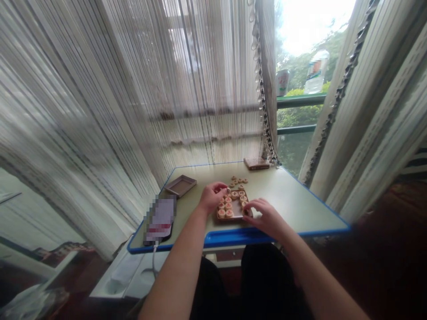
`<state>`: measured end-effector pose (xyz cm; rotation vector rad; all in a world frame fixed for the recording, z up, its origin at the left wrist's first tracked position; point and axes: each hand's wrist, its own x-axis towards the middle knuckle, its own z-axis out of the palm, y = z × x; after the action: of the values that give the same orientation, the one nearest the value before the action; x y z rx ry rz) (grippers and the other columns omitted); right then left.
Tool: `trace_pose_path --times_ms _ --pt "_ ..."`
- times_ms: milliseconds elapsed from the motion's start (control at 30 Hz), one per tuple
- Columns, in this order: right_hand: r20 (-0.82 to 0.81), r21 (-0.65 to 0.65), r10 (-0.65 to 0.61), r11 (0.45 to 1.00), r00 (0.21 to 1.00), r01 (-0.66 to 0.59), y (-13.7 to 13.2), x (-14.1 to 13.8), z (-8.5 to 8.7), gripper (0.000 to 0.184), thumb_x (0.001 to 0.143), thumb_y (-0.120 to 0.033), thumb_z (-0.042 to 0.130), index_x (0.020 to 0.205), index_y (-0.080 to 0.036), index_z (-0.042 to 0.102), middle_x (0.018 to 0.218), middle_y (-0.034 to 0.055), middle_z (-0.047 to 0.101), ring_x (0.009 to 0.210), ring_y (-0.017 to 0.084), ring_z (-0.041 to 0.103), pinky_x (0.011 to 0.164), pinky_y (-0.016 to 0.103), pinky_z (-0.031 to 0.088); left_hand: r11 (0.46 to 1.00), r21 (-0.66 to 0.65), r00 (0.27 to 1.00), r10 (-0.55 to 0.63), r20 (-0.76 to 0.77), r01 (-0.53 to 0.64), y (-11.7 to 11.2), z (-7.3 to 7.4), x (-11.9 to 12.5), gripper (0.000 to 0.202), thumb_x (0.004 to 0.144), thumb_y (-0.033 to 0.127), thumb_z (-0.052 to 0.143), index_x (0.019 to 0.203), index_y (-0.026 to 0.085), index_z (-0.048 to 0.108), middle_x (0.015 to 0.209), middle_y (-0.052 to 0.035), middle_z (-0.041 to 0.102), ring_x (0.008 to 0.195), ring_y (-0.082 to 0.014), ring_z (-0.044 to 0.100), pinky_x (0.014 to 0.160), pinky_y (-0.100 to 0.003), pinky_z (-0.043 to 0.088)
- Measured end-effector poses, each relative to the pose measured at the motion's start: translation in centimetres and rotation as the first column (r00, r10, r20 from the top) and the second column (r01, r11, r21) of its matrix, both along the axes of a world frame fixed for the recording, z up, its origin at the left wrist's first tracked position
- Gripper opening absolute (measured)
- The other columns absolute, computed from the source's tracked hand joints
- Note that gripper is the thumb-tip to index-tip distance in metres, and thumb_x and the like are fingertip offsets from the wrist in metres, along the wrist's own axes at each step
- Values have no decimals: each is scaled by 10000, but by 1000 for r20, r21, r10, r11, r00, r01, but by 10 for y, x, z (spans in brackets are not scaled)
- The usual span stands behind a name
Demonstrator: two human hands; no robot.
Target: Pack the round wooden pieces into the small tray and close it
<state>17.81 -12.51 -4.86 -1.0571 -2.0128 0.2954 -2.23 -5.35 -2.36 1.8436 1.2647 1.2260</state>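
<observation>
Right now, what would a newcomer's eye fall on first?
Likely the left hand and right hand, at a tray of round pieces near the front of the table. Loose pieces lie beyond the tray. Behind the table hang tall curtains, with a bottle standing in the gap at upper right.

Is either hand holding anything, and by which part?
Left hand: a round piece, apparently by its edge. Right hand: at another piece in the tray; grip unclear.
</observation>
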Motion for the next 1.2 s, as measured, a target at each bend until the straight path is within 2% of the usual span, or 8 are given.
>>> trace_pose_path --times_ms 267,500,667,867,1033,1200 --pt "-22 -73 -57 996 998 55 2 4 -1 133 724 -310 605 831 -231 600 867 32 622 851 182 555 740 300 454 1000 6 1000 6 -24 -6 -5 4 2 250 682 349 594 819 153 669 634 -17 590 547 -102 491 483 -211 399" --pt "-27 -142 -68 988 997 64 6 4 -3 158 720 -341 613 819 -219 627 896 41 576 899 187 548 840 310 422 1000 24 998 2 -63 -1 -4 4 1 248 694 350 585 827 159 671 645 -22 593 563 -106 499 492 -210 399" --pt "-12 -198 -76 978 997 72 7 6 -2 189 717 -367 618 833 -220 640 896 38 542 885 178 550 847 306 424 999 42 996 6 -90 -2 -4 4 1 248 695 357 583 829 169 675 663 -23 604 577 -114 505 506 -218 406" --pt "5 -167 -84 982 996 84 5 6 -2 206 729 -381 612 852 -220 649 893 45 538 876 182 544 838 310 430 999 44 995 18 -98 -14 -5 5 2 237 699 343 579 833 173 675 689 -27 624 584 -118 508 486 -214 396" --pt "109 -102 -42 993 993 54 1 4 -3 223 769 -404 566 899 -263 679 891 55 525 884 195 527 832 332 428 998 54 993 18 -120 -12 -4 7 2 227 697 325 583 831 168 678 721 -30 639 584 -112 501 526 -220 415" --pt "135 -66 -35 997 990 45 1 4 -4 224 779 -406 552 846 -243 690 876 56 517 853 187 524 807 343 435 998 66 992 -1 -123 9 -4 6 2 232 704 327 582 835 162 678 721 -26 629 575 -103 495 500 -206 404"
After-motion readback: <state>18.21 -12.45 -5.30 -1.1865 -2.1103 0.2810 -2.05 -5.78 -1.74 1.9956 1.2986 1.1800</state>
